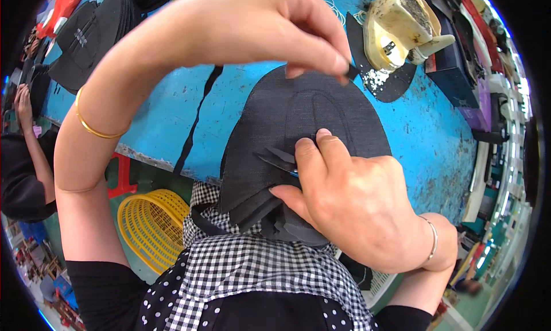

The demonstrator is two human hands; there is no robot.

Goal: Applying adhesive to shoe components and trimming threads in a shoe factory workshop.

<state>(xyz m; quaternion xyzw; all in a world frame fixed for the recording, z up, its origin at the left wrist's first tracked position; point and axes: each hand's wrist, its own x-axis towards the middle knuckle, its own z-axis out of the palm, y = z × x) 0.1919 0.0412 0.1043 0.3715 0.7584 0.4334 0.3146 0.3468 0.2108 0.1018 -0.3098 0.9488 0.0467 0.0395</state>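
Note:
A stack of black fabric panels [264, 113] with rounded ends lies over the table's near edge, reaching towards my lap. The top panel carries faint curved lines. My right hand [359, 202] rests on this stack, its fingers closed round a small bladed tool [280, 163]. Only the pointed dark blade and a bit of blue show; my fingers hide the rest. Beside the blade, the near edges of several layers are fanned apart. My left hand [298, 30] is raised over the far end of the panels, thumb and fingers pinching a small black scrap [352, 73].
A narrow black strip [198, 119] lies across the blue table [160, 124]. More black panels [92, 38] are stacked far left. A stained cream-coloured device [396, 27] stands far right near white crumbs [376, 81]. Below sits a yellow basket [152, 228]; another person's arm [33, 141] shows at left.

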